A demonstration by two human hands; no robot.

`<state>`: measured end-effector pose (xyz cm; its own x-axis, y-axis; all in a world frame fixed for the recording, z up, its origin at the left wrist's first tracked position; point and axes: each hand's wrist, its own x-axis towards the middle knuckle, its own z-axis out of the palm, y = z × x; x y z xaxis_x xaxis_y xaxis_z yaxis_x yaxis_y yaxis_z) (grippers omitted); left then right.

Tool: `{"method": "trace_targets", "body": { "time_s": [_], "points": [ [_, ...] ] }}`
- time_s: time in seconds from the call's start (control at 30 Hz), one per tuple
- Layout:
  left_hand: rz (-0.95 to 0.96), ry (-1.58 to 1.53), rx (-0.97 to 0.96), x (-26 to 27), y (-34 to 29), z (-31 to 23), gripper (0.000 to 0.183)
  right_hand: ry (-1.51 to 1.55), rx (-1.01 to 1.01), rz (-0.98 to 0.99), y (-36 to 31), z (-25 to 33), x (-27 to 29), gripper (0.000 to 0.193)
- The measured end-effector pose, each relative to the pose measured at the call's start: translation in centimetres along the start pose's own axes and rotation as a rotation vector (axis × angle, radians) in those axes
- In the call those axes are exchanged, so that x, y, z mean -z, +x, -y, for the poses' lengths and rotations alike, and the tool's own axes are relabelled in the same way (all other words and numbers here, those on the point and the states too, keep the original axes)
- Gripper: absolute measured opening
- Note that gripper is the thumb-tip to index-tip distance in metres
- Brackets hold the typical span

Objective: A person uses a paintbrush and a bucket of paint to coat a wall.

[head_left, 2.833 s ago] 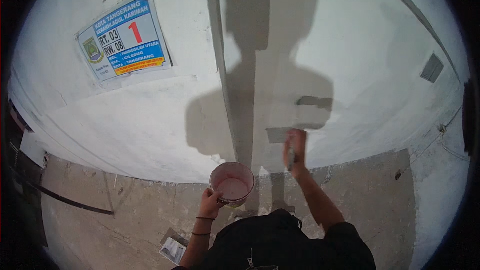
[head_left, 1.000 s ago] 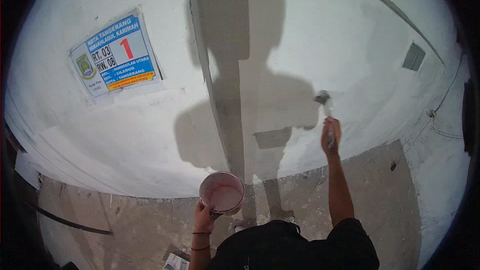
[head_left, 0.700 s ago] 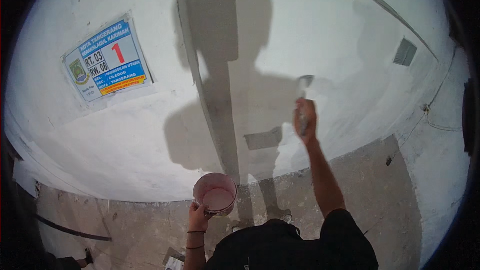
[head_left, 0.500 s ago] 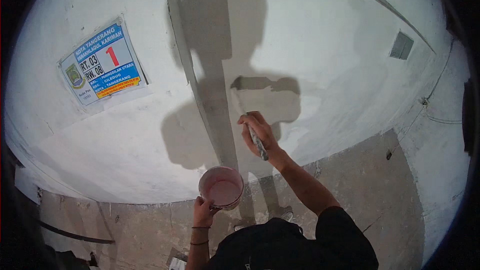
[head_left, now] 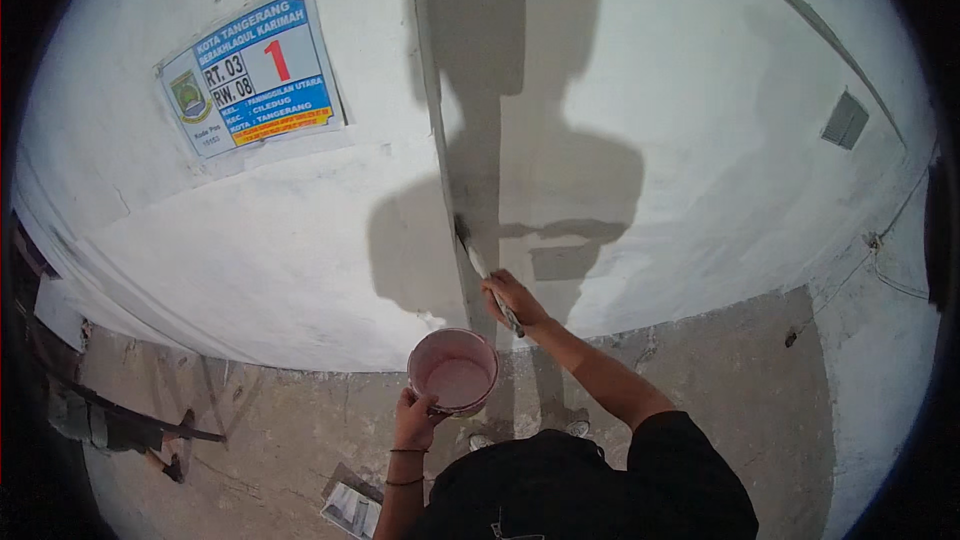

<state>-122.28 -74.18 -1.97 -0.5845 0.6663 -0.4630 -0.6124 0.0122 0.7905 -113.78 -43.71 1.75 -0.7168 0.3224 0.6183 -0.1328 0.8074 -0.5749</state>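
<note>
My left hand (head_left: 416, 418) grips the rim of a round pink bucket (head_left: 452, 345), its thumb over the edge; pinkish paint or residue shows on the bottom. A paintbrush (head_left: 476, 258) is in my right hand (head_left: 513, 298), fingers wrapped round its pale, stained handle. The dark bristles lie against or very close to a vertical edge (head_left: 437, 130) on the white wall (head_left: 700, 190), up and slightly right of the bucket. Whether they touch is hard to tell. My shadow covers this part of the wall.
A blue and white sign (head_left: 258, 75) hangs on the wall at the left, a grey vent grille (head_left: 845, 120) at the right. On the concrete floor (head_left: 700, 370) lies a whitish box-like object (head_left: 351, 512). Another person (head_left: 125, 430) is partly visible at lower left, near a dark bar (head_left: 100, 398).
My right hand has brought the brush down and left across the wall, from the right-hand surface to the vertical edge. The view has shifted; my left hand still holds the bucket.
</note>
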Motion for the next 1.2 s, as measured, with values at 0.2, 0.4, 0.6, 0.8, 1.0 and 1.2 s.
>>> {"method": "trace_targets", "body": {
  "time_s": [0.2, 0.4, 0.6, 0.8, 1.0, 1.2],
  "points": [
    [-0.062, -0.006, -0.010, 0.6, -0.4, -0.6, 0.028, -0.020, -0.137, 0.231, -5.3, -4.5, -1.9, 0.013],
    [-0.073, -0.051, -0.007, 0.4, -0.5, -1.3, 0.025, 0.118, -0.037, -0.066, 6.4, 2.4, 3.5, 0.006],
    [-0.054, -0.022, 0.001, -0.7, 0.3, -1.6, 0.026, -0.005, 0.305, -0.368, 14.8, 12.5, 13.7, 0.007],
    [-0.006, -0.094, 0.002, -1.6, 0.2, -2.0, 0.022, 0.384, -0.222, -0.195, 10.5, 6.1, 8.6, 0.008],
    [-0.042, -0.074, 0.012, -1.4, -0.2, -1.5, 0.020, 0.125, -0.016, 0.015, -2.2, -3.7, -0.4, 0.019],
    [-0.089, -0.061, -0.004, 1.5, 0.1, -0.2, 0.022, 0.115, -0.016, 0.171, -6.2, -1.2, -2.8, 0.017]
  ]
}}
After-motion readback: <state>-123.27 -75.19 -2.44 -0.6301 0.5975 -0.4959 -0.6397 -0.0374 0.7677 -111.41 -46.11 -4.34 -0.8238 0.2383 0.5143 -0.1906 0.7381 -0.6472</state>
